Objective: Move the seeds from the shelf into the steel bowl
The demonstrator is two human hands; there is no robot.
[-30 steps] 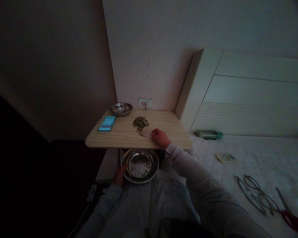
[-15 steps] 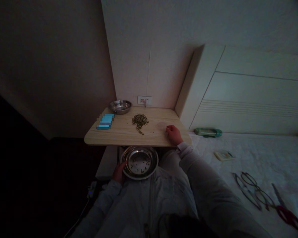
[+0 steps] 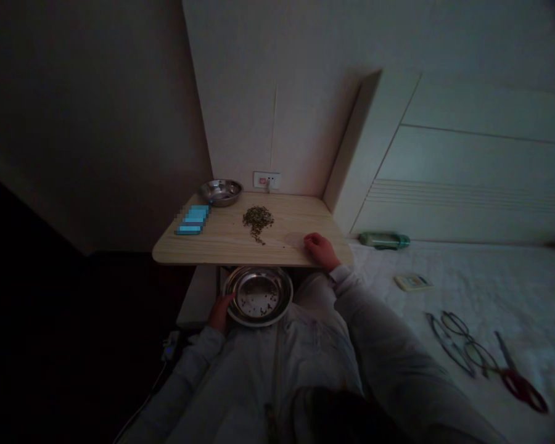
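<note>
One stainless-steel basin (image 3: 255, 287), wide-rimmed, touching L hand (image 3: 219, 314), immed. right of its fingers; these grip the rim's left side, one digit lapped inside, others hidden. Few dark bits (image 3: 269, 306) loose in bottom. Handling, est.: light, stiff, smooth, prob. slippery; hold by rim, keep level. One thin clear piece (image 3: 295, 239), prob. plastic, at fingertips of R hand (image 3: 321, 251), on or just above wood-grain tabletop (image 3: 198, 251) (can't tell which). R fingers drawn in narrow, appar. pinching its right edge. Est.: v. light, flexible; take by edge. One heap of small greenish bits (image 3: 258, 217), poss. seeds/husks, on tabletop, left of & slightly beyond R fingers, apart, w/ tail trailing to near side. Est.: light, dry, scatters easily; gather from base. One smaller steel bowl (image 3: 226, 201), farther left of & beyond R fingers. One pr. red-handled scissors (image 3: 512, 375), on bed (image 3: 379, 296), well right of R fingers.
</note>
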